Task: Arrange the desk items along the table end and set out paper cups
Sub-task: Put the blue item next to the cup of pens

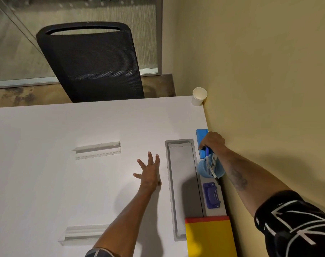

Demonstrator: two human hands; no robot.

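White table (83, 127): left hand (149, 170) splayed empty, right hand (212, 140) seemingly gripping half-hidden blue eraser (201, 134).

White table (83, 127) seen from above. Right hand (212, 140) grips a blue eraser block (202, 136) at the table's wall edge, just beyond a blue cup (210, 168) holding markers (212, 164). Left hand (149, 172) lies spread, fingers apart, beside the grey cable tray (182, 182). A paper cup (199, 96) stands in the table's far corner.
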